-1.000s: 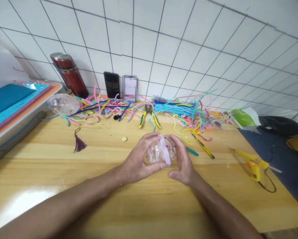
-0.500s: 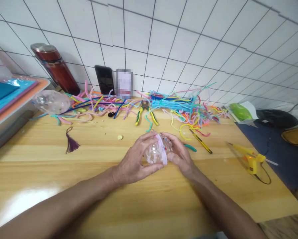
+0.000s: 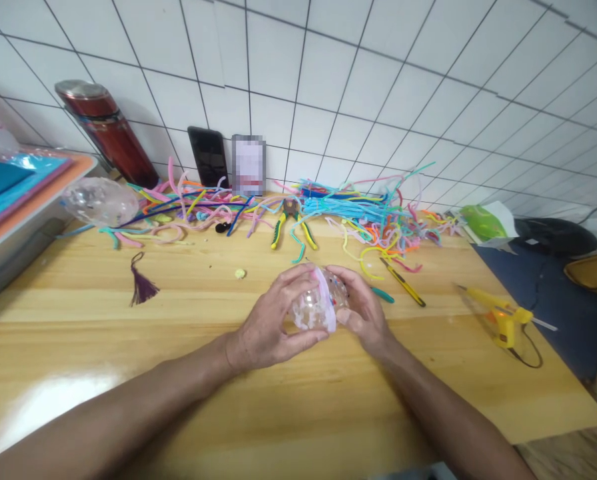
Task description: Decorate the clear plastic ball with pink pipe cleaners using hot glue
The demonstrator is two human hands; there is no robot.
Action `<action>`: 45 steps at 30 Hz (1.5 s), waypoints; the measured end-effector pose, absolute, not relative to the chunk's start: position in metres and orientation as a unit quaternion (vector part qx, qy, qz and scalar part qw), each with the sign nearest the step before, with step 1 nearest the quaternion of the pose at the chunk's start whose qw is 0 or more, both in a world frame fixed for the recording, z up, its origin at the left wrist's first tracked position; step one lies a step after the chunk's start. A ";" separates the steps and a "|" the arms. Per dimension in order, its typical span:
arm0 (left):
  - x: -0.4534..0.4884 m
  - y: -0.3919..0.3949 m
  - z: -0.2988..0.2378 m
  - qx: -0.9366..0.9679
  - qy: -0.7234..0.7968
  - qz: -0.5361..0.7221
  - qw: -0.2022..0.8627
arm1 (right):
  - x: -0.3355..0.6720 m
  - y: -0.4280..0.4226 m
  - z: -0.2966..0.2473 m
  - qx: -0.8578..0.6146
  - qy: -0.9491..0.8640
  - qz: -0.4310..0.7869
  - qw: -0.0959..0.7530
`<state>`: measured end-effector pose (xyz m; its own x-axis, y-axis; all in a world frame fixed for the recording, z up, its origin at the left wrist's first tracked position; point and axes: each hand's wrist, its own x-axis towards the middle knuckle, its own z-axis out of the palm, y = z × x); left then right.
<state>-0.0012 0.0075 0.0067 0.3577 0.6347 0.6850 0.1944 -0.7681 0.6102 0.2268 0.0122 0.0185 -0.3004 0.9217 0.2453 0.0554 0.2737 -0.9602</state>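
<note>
Between my two hands is a clear plastic ball [image 3: 308, 310] with a pale pink-lilac pipe cleaner band [image 3: 327, 300] round its middle and small coloured bits on its right half. My left hand [image 3: 276, 320] wraps its left side, thumb below and fingers above. Around the right side curls my right hand [image 3: 366, 310], its thumb near the band. A teal-handled tool [image 3: 383, 295] lies partly hidden just beyond my right hand. Farther off are pliers [image 3: 292, 223] with yellow-green handles and a yellow utility knife [image 3: 402, 283].
Colourful pipe cleaners [image 3: 348, 208] heap along the tiled wall. At left stand a red thermos [image 3: 111, 137], a second clear ball [image 3: 101, 202] and a purple tassel [image 3: 142, 283]. A yellow glue gun [image 3: 503, 320] with a cord lies right. Two phones lean on the wall, one a black phone [image 3: 207, 157].
Both hands keep the same grip on the ball, which has barely shifted. The whole view has moved very slightly.
</note>
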 end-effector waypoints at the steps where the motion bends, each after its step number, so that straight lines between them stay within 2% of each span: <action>1: -0.001 0.008 0.006 0.794 0.259 0.505 0.217 | 0.227 0.012 0.018 -0.375 -0.654 0.471 0.459; 7: -0.003 0.006 0.011 0.796 0.252 0.513 0.200 | 0.226 0.012 0.015 -0.369 -0.668 0.446 0.467; 13: -0.004 0.004 0.019 0.783 0.270 0.546 0.128 | 0.228 0.011 0.009 -0.372 -0.710 0.378 0.463; 24: -0.004 0.004 0.020 0.779 0.279 0.540 0.153 | 0.224 0.011 0.012 -0.394 -0.744 0.298 0.449; 28: -0.005 0.005 0.018 0.778 0.280 0.534 0.175 | 0.224 0.011 0.011 -0.400 -0.734 0.316 0.450; 33: -0.005 0.010 0.011 0.771 0.287 0.520 0.228 | 0.224 0.014 0.010 -0.409 -0.667 0.420 0.459; 40: -0.002 0.013 0.000 0.730 0.299 0.486 0.375 | 0.223 0.018 0.011 -0.419 -0.620 0.460 0.478; 45: 0.000 0.011 0.001 0.720 0.292 0.503 0.379 | 0.222 0.018 0.014 -0.416 -0.609 0.473 0.482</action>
